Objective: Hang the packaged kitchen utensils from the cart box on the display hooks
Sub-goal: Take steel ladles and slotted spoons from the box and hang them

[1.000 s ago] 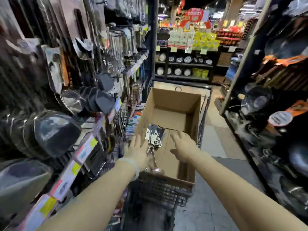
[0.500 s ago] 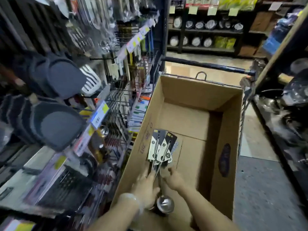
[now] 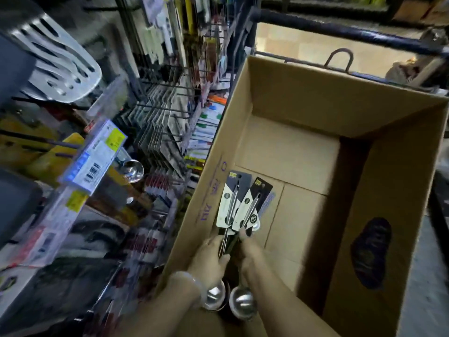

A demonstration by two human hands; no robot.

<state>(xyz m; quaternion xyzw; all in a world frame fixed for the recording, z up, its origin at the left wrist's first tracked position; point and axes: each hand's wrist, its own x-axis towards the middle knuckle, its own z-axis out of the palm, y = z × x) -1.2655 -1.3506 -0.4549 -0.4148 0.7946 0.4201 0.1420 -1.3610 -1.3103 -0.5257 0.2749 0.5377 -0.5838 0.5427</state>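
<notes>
A large open cardboard box [image 3: 352, 113] sits in the cart. Several packaged steel ladles [image 3: 243, 205] lie on its floor against the left wall, with black-and-white header cards pointing away from me and shiny bowls [image 3: 241, 304] near me. My left hand [image 3: 211, 256] curls round the ladle handles from the left. My right hand [image 3: 250, 251] grips the same handles from the right, fingers just below the cards. Display hooks [image 3: 165, 110] with hanging packaged utensils fill the shelving to the left.
White slotted spatulas [image 3: 58, 64] and dark utensils hang at upper left. A price-tag rail [image 3: 97, 161] with yellow labels juts out beside a hanging steel ladle [image 3: 132, 170]. The cart's dark handle bar [image 3: 340, 32] crosses beyond the box. Tiled aisle floor lies to the right.
My view has dropped closer over the box. Both hands went from reaching toward the ladles to closing round their handles on the box floor.
</notes>
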